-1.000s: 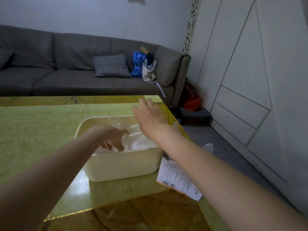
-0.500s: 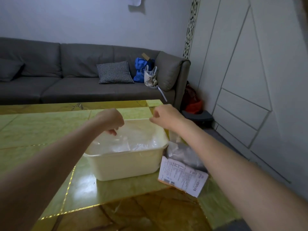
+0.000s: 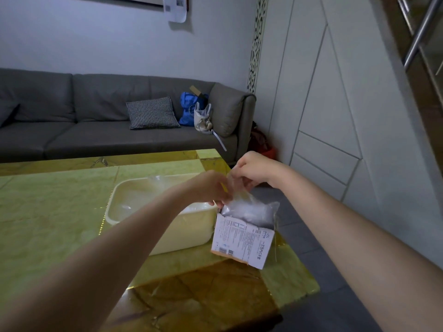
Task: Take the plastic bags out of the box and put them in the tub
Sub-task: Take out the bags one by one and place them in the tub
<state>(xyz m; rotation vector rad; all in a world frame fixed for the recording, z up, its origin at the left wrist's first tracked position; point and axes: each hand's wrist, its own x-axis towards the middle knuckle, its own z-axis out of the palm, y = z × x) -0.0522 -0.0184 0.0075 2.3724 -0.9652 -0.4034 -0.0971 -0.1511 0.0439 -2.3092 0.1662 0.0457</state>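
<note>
I saw both hands pinching one clear plastic bag point(image 3: 236, 191) above the printed carton point(image 3: 242, 238), left hand point(image 3: 211, 188) at nine o'clock of it, right hand point(image 3: 251, 170) at twelve. I judged a slow upward peel best, then leftward into the cream tub point(image 3: 165, 236).

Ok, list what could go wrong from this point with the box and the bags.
1. The box stands by the table's right edge; a tug could tip it to the floor.
2. Both hands, left hand and right hand, pinch one thin plastic bag; it may tear or drag the wad of bags out with it.
3. The tub sits left of the box; a light bag might land outside it.
</note>
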